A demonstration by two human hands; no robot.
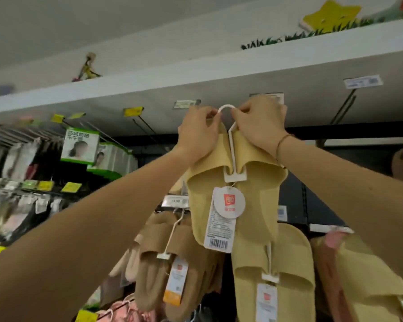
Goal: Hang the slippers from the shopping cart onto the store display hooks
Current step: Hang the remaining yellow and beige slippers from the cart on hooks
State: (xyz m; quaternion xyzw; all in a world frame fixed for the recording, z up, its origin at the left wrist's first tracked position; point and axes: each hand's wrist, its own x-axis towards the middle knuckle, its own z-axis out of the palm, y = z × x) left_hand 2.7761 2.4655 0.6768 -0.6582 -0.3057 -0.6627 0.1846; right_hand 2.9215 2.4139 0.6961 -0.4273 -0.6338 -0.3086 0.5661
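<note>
The pair of pale yellow slippers (236,182) hangs on a white plastic hanger (233,145), with a round tag and a barcode label below. Both hands are raised under the white shelf (196,82). The left hand (199,135) and the right hand (261,122) pinch the hanger's curved top with closed fingers, the slippers hanging just below them.
</note>
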